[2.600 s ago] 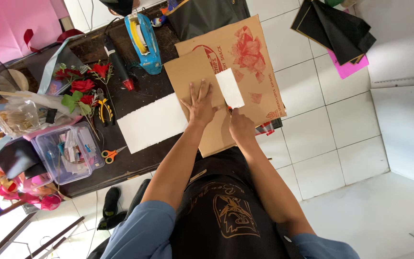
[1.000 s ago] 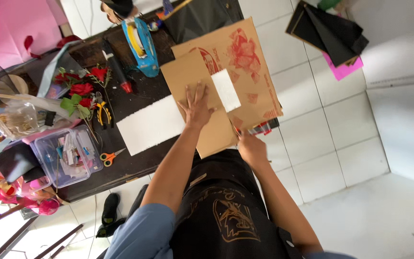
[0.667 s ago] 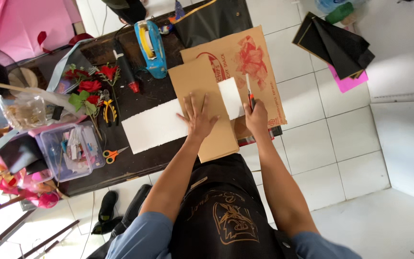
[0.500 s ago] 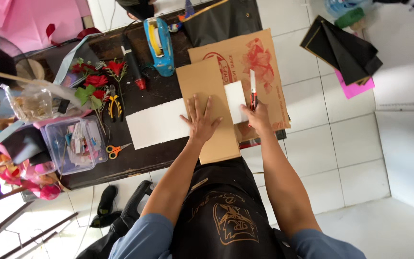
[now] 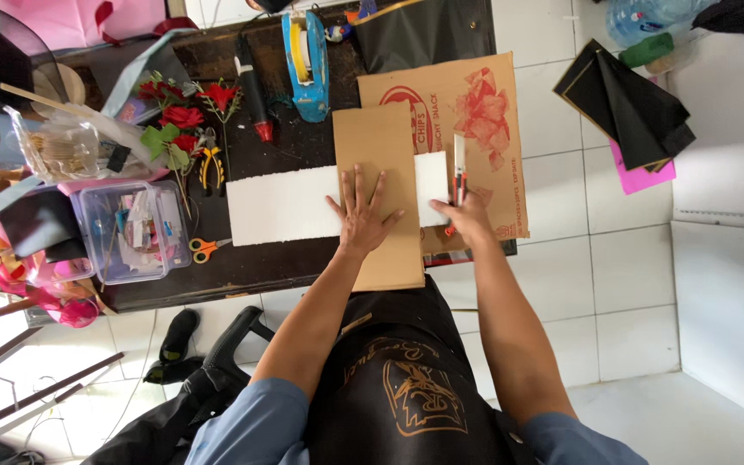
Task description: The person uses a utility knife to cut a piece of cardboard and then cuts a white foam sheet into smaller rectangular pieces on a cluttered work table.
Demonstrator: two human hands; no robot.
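The left hand (image 5: 362, 209) lies flat, fingers spread, on a plain brown card (image 5: 378, 194) that stands lengthwise across a white foam sheet (image 5: 284, 205). The card covers the middle of the sheet, so that white shows to its left and in a small patch to its right. The right hand (image 5: 468, 215) is closed around a cutter (image 5: 459, 170), which points away from the person along the card's right edge, over the small white patch. The two hands are apart, one on each side of that edge. Under both lies a larger printed carton board (image 5: 467, 120), reaching to the right end of the dark table (image 5: 303, 258). At the far side of the table stands a blue tape dispenser (image 5: 306, 53), with a glue gun (image 5: 254, 95) just left of it. Further left are red artificial flowers (image 5: 181, 112), yellow pliers (image 5: 210, 164) and orange scissors (image 5: 207, 249), then a clear plastic box (image 5: 127, 231) of odds and ends. On the tiled floor to the right lie black sheets (image 5: 626, 108) over a pink one (image 5: 643, 176).
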